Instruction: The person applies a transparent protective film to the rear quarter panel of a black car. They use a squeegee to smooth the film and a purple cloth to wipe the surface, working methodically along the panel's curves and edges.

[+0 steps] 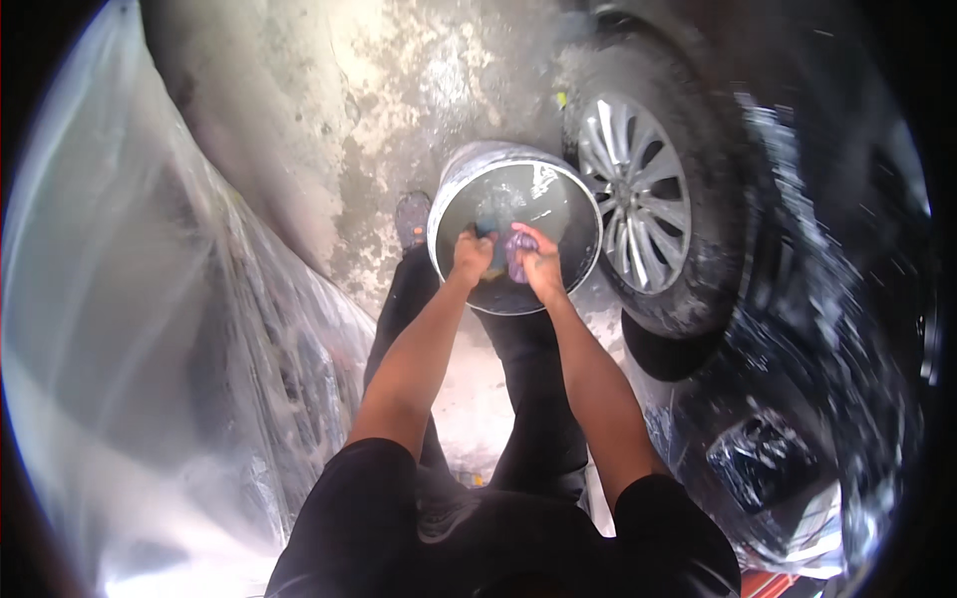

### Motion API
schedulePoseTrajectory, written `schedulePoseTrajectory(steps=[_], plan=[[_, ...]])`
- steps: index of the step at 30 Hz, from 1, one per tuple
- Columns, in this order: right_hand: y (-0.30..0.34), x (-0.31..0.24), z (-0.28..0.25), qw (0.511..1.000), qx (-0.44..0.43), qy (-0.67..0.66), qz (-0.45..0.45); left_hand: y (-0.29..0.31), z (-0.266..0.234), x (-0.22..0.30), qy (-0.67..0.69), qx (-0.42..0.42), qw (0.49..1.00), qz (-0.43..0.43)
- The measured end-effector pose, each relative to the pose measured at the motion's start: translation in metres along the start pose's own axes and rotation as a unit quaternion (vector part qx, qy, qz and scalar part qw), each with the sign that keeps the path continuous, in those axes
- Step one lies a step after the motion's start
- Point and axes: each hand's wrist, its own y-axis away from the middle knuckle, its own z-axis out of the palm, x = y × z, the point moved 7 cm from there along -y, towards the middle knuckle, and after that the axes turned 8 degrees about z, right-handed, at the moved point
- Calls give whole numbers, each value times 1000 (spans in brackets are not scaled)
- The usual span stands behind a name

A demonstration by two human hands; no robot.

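Note:
Both my hands are inside the mouth of a round bucket (pixel 446 179) that holds greyish water (pixel 498 194). My left hand (pixel 472 255) is closed on a small dark blue-green piece (pixel 486 228), whose kind I cannot make out. Beside it, my right hand (pixel 539 265) grips a crumpled purple cloth (pixel 517 255). The two hands are a little apart. Something yellowish shows low between them, too blurred to name.
A car wheel (pixel 638 189) with silver spokes stands close to the bucket's right side. Dark, shiny bodywork (pixel 847 299) runs down the right. Clear plastic sheeting (pixel 169 349) hangs along the left. Below is a stained concrete floor (pixel 399 100), with my shoe (pixel 413 217) left of the bucket.

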Motion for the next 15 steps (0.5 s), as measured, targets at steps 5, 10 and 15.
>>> schedulePoseTrajectory(steps=[5,10,15], plan=[[107,-12,-19,988,10,-156,-4,69,-16,80,-34,-65,986,152],[277,-100,-37,989,-28,-90,-118,131,-83,210,67,-69,964,248],[359,-153,-66,959,-21,-78,-270,188,-174,372,35,23,938,344]])
